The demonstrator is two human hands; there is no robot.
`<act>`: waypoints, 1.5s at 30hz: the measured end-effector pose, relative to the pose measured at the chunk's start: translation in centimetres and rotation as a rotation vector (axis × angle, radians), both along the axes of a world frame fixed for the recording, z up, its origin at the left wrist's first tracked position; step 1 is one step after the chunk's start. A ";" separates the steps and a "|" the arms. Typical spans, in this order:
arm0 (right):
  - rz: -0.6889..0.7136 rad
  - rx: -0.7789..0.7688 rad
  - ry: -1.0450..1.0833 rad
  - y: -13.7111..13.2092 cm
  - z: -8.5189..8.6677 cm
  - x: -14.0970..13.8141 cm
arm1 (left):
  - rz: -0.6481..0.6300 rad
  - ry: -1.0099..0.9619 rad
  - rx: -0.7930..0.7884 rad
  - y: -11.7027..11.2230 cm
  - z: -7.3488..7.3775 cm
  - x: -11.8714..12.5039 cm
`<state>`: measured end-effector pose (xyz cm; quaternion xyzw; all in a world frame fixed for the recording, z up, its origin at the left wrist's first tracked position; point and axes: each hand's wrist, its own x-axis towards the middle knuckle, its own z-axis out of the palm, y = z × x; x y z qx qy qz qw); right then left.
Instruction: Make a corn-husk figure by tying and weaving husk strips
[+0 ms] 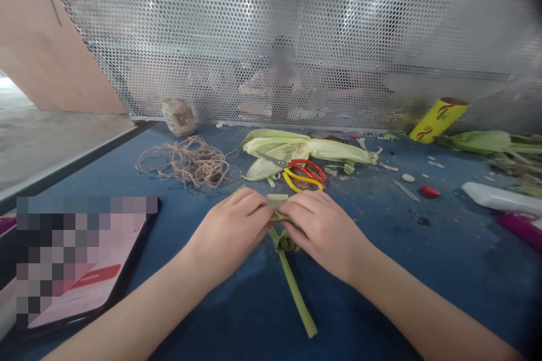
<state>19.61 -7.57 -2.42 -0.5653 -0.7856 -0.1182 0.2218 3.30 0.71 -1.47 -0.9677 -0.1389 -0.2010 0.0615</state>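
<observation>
Left hand point(237, 225) and right hand point(324, 231) both pinch the green husk strip point(277, 200), near-centre over the worktop point(203, 327). Use light, even tension so it doesn't split; don't let the stalk point(298, 294), just nearer, twist.

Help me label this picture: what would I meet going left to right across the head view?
Screen device, tangled twine, left hand, pale leaf strip, right hand, yellow tube, white object at the right edge.

Two hands point(232, 222) point(324, 222), one scissors point(293, 163), one yellow tube point(438, 121)
</observation>
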 end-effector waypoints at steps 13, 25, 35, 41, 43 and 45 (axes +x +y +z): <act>-0.013 0.025 -0.066 0.1 0.1 0.0 | 0.045 0.049 -0.096 -0.1 0.0 0.1; -0.004 0.004 -0.193 0.2 -0.5 0.0 | -0.016 0.050 0.062 0.1 0.0 0.0; 0.014 0.003 -0.171 0.0 0.1 0.1 | 0.035 0.064 -0.055 -0.1 0.2 0.0; 0.006 -0.045 -0.044 0.0 0.3 0.0 | 0.025 0.015 -0.045 0.0 -0.1 -0.1; 0.007 -0.102 0.044 0.0 0.3 0.1 | 0.005 0.007 -0.032 0.0 -0.1 -0.2; 0.006 -0.141 0.120 0.1 0.2 0.2 | -0.014 0.007 -0.019 -0.1 -0.1 -0.2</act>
